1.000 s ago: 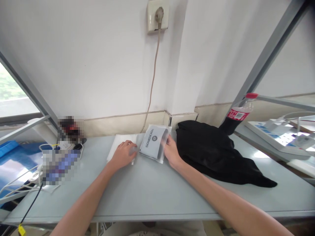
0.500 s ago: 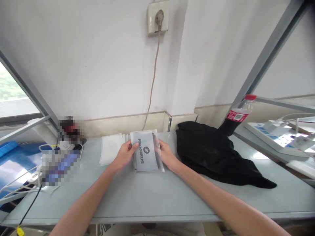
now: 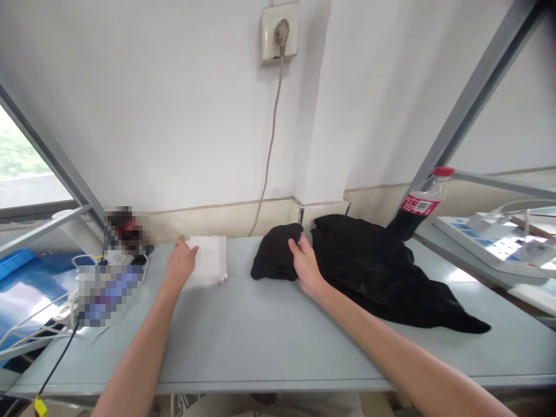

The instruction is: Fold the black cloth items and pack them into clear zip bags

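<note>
My left hand [image 3: 180, 262] is at the left side of a stack of flat white bags [image 3: 209, 260], its thumb resting over their edge and apart from the index finger. What lies under its palm is hidden. In my right hand [image 3: 307, 263] is a bunched piece of black cloth [image 3: 275, 255], pinched at its right side with the thumb on top. This piece is just left of a larger black cloth pile [image 3: 369, 266], and my wrist passes over the pile's near left edge. The grey printed packet is no longer visible.
A cola bottle [image 3: 417, 205] leans behind the black pile, by the metal frame. White power strips [image 3: 490, 240] lie at the right. Cables and blurred items [image 3: 113, 289] are at the left. A cord hangs from the wall socket [image 3: 280, 35] behind the grey table [image 3: 260, 336].
The grey packet has left both hands and is out of sight. My left hand moved left to the white bags. The right took hold of a black cloth piece, now left of the pile.
</note>
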`<state>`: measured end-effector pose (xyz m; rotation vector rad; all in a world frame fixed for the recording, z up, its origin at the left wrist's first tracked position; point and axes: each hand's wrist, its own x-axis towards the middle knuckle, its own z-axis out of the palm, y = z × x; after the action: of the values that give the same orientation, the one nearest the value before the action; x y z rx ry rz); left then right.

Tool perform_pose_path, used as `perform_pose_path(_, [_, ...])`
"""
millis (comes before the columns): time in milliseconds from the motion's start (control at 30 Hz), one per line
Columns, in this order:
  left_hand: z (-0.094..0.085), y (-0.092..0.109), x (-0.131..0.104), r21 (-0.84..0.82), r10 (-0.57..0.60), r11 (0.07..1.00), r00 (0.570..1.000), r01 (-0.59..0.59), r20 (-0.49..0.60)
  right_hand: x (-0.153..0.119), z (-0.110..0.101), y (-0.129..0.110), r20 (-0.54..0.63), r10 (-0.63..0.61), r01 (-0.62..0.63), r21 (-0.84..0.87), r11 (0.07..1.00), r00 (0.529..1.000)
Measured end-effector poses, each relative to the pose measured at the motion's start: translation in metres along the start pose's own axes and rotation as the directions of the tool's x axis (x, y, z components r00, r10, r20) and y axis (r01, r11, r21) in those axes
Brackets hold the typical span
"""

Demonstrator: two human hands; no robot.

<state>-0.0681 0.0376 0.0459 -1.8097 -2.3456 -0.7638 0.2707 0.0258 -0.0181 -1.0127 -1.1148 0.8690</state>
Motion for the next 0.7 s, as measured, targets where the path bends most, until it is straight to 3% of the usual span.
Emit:
perform_pose_path(100, [0.01, 0.007, -0.012, 0.223, 0.175, 0.96, 0.985, -0.168, -0.012, -0.002, 0.001, 0.001, 0.125, 0.025, 0.011, -0.279, 0.96, 0.992])
perform_pose_path(200, [0.019, 0.016, -0.02, 0.19, 0.301, 0.929, 0.947, -0.319, 0.116, -0.011, 0.002, -0.009, 0.17, -0.138, 0.216, -0.647, 0.732, 0.976])
perform_pose_path(300, [0.027, 0.02, -0.025, 0.194, 0.244, 0.934, 0.934, -0.298, 0.262, -0.024, 0.007, -0.026, 0.306, -0.229, 0.382, -0.767, 0.516, 0.924])
perform_pose_path(400, [0.034, 0.015, -0.026, 0.218, 0.158, 0.947, 0.931, -0.237, 0.328, -0.037, 0.012, -0.033, 0.491, -0.125, 0.491, -0.75, 0.443, 0.862])
perform_pose_path(467, [0.037, 0.01, -0.024, 0.213, 0.115, 0.958, 0.937, -0.192, 0.329, -0.044, 0.014, -0.029, 0.607, -0.044, 0.568, -0.713, 0.411, 0.794])
perform_pose_path(567, [0.04, 0.002, -0.021, 0.189, 0.068, 0.972, 0.936, -0.14, 0.344, -0.047, 0.015, -0.023, 0.697, -0.001, 0.616, -0.634, 0.468, 0.717])
perform_pose_path(633, [0.042, -0.002, -0.019, 0.152, 0.097, 0.976, 0.936, -0.156, 0.337, -0.045, 0.015, -0.025, 0.676, -0.021, 0.542, -0.572, 0.615, 0.737])
perform_pose_path(700, [0.045, -0.004, -0.018, 0.127, 0.144, 0.974, 0.943, -0.189, 0.3, -0.039, 0.016, -0.033, 0.61, -0.002, 0.36, -0.465, 0.809, 0.793])
